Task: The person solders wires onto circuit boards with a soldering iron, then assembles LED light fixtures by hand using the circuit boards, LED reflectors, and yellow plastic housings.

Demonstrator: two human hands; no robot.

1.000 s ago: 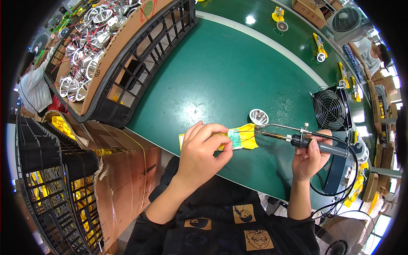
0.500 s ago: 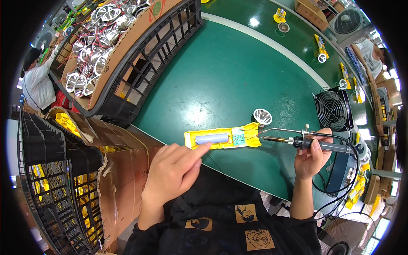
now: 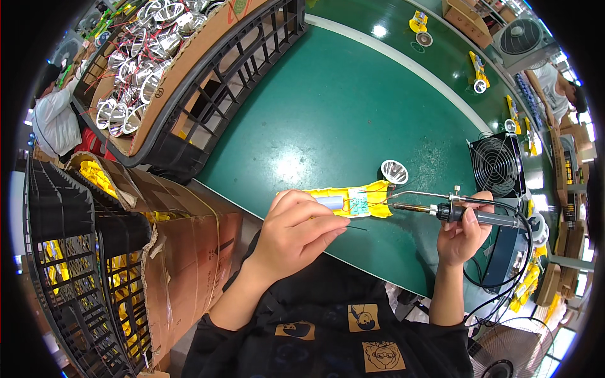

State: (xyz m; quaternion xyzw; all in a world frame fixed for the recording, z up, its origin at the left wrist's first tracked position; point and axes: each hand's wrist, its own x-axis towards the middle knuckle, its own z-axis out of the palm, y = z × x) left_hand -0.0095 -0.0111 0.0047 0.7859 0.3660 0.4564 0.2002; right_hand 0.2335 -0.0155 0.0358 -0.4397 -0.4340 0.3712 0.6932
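While hands [image 3: 299, 230] work near the table edge [image 3: 378, 276], room lies beyond.

Two hands [image 3: 293, 232] [image 3: 465, 233], one soldering iron [image 3: 450, 212], one nearby casing [image 3: 379, 194]

No wording can be read: a round green emblem [image 3: 238, 6] and a small dark ring mark [image 3: 159, 93] stand on the cardboard liner [image 3: 195, 53]; the brown carton [image 3: 189, 271] bears illegible dark print [image 3: 224, 246].

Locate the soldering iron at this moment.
Head view, right of centre: the iron is in the right grip, its tip pointing left toward the yellow housing.
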